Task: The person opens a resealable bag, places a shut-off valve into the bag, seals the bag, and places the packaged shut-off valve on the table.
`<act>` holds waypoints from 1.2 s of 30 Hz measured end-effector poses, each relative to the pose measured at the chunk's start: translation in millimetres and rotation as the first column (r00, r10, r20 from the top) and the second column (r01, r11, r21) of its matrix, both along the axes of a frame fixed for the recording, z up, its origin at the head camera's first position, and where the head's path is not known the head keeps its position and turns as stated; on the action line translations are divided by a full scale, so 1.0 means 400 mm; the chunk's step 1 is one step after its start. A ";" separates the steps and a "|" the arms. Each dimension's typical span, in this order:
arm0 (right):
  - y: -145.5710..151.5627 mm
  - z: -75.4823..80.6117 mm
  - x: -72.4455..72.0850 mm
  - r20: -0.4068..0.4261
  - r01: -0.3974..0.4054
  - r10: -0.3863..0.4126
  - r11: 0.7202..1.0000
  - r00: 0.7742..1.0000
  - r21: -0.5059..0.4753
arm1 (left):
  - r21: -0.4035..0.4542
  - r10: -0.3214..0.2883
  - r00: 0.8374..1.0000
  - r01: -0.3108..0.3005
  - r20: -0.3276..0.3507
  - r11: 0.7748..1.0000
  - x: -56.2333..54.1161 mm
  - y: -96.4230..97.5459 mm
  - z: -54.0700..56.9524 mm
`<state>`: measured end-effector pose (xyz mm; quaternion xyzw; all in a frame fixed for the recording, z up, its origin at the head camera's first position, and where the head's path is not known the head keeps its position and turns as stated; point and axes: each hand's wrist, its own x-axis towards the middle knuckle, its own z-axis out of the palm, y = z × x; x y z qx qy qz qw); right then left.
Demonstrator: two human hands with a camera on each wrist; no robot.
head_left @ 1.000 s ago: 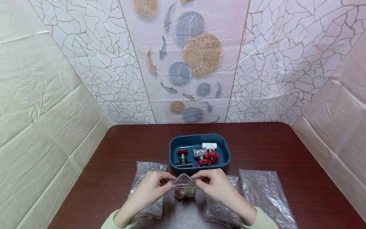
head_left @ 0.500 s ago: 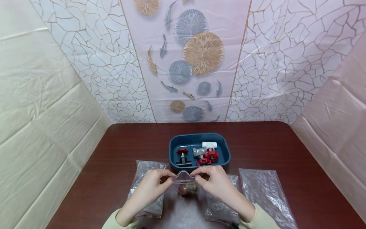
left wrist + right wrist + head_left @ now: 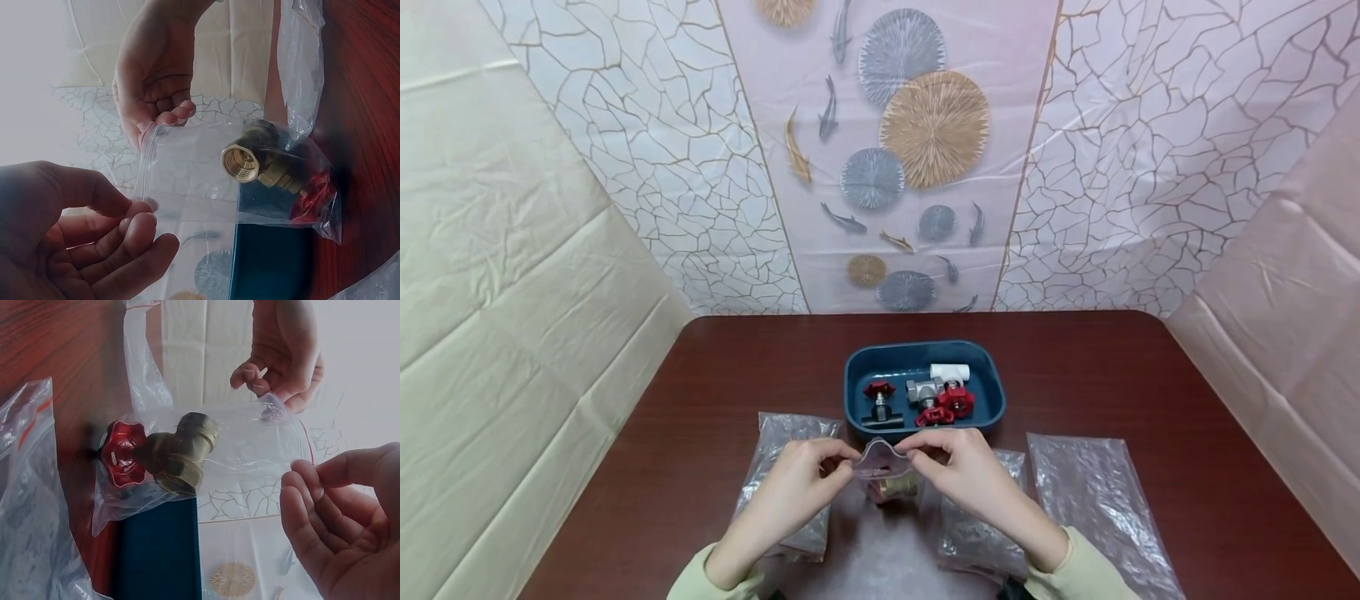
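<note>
A clear zip-lock bag (image 3: 880,463) stands upright between my hands, its mouth bowed into a wave. Inside it, at the bottom, lies a brass valve (image 3: 178,456) with a red handwheel (image 3: 123,454) facing down; the threaded opening (image 3: 240,164) shows in the left wrist view. My left hand (image 3: 808,479) pinches one end of the bag's top edge between thumb and fingertips. At the other end, my right hand (image 3: 955,467) pinches the same edge. The bag's lower end is close over the table.
Behind the bag is a blue tray (image 3: 925,346) holding several valves with red handwheels (image 3: 955,400) and a white fitting (image 3: 950,372). Filled clear bags lie left (image 3: 801,427) and right (image 3: 973,533) of my hands. A flatter clear bag (image 3: 1093,492) lies farther right.
The head view has tilted slightly, shifting everything up in it. Both hands keep their pinch on the bag's edge, while the valve has shifted a little to the right.
</note>
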<state>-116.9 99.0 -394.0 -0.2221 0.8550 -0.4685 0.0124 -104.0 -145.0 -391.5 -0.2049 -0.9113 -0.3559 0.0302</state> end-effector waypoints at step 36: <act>-0.011 -0.034 -0.048 0.018 -0.009 0.010 0.999 1.000 -0.036 | -0.015 0.016 1.000 -0.016 0.017 1.000 -0.030 -0.028 -0.028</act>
